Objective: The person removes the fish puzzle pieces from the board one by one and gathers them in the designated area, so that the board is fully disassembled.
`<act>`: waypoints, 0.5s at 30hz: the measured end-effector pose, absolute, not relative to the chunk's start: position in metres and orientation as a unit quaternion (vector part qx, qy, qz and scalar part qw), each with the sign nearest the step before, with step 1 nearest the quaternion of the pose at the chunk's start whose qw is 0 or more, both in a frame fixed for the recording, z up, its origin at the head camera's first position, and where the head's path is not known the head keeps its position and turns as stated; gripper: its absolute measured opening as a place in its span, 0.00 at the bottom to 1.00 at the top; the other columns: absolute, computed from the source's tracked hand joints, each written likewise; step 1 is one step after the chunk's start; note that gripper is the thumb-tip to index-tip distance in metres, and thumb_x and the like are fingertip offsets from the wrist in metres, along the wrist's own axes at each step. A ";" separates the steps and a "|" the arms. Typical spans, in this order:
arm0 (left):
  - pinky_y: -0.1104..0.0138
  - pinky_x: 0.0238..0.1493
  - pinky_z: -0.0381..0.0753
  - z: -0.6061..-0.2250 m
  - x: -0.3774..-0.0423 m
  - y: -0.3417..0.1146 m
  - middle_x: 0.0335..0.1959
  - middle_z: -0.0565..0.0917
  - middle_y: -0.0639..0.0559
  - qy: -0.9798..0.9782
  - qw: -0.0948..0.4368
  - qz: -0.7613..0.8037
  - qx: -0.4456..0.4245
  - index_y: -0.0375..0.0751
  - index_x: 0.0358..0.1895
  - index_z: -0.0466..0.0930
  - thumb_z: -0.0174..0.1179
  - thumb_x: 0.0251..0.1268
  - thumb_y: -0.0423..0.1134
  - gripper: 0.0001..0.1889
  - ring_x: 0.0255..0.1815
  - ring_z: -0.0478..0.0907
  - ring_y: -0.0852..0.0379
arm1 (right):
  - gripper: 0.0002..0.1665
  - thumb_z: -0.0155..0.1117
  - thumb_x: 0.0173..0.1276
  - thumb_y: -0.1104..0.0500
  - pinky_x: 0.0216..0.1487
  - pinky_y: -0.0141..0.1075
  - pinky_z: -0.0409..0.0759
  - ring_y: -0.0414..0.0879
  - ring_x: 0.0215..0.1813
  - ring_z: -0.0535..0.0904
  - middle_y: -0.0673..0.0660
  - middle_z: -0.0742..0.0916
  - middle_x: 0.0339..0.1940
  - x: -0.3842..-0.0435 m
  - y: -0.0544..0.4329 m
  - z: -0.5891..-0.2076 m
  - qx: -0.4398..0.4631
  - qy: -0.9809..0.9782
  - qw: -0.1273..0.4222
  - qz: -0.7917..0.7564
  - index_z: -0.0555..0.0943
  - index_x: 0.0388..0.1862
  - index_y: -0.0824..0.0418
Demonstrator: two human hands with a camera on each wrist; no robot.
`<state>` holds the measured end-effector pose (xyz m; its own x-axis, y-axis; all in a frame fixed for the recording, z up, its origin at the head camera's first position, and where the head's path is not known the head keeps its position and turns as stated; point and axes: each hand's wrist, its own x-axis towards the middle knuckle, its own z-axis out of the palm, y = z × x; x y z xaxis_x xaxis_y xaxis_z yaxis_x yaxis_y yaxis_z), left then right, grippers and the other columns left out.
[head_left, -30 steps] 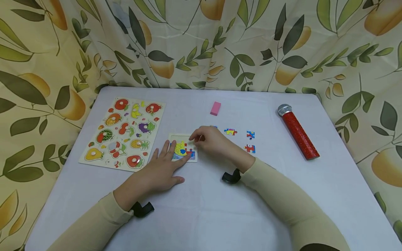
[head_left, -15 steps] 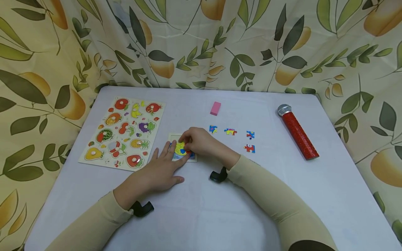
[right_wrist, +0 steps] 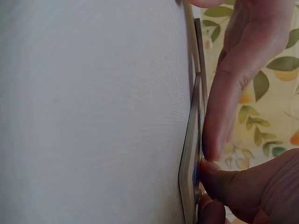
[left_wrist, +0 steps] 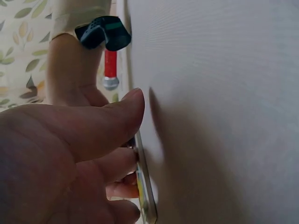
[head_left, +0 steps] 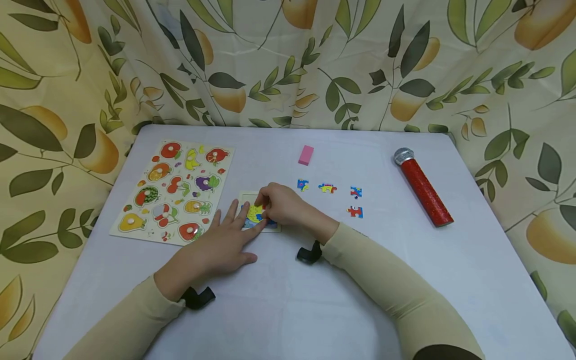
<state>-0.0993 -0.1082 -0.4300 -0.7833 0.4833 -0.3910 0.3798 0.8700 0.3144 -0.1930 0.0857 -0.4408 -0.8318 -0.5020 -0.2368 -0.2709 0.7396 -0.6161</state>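
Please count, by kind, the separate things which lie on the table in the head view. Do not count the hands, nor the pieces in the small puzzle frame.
Loose jigsaw pieces: 4
Small puzzle frame: 1
Fruit board: 1
Pink block: 1
Red microphone: 1
Total: 8

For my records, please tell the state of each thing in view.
Jigsaw tray: flat, some pieces in, partly covered.
Left hand: fingers spread, some tips on the tray.
Right hand: fingers curled at the tray; grip hidden.
Four loose jigsaw pieces: apart, outside the tray.
Fruit puzzle board: flat, pictures up.
Pink block: lying flat.
Red microphone: lying on its side.
Patterned curtain: hanging.
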 end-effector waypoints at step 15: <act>0.25 0.83 0.42 -0.429 -0.101 -0.111 0.92 0.40 0.42 0.933 0.258 0.121 0.219 0.66 0.87 0.55 0.68 0.73 0.59 0.45 0.92 0.32 0.33 | 0.13 0.71 0.72 0.64 0.62 0.43 0.84 0.48 0.52 0.80 0.55 0.85 0.51 -0.187 0.080 -0.437 -0.191 0.917 0.201 -0.288 0.87 0.54 0.58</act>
<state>-0.1006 -0.1113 -0.4287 -0.7711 0.4707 -0.4287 0.3463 0.8751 0.3381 -0.1873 0.0804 -0.4367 -0.8461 -0.4658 -0.2592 -0.2342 0.7616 -0.6042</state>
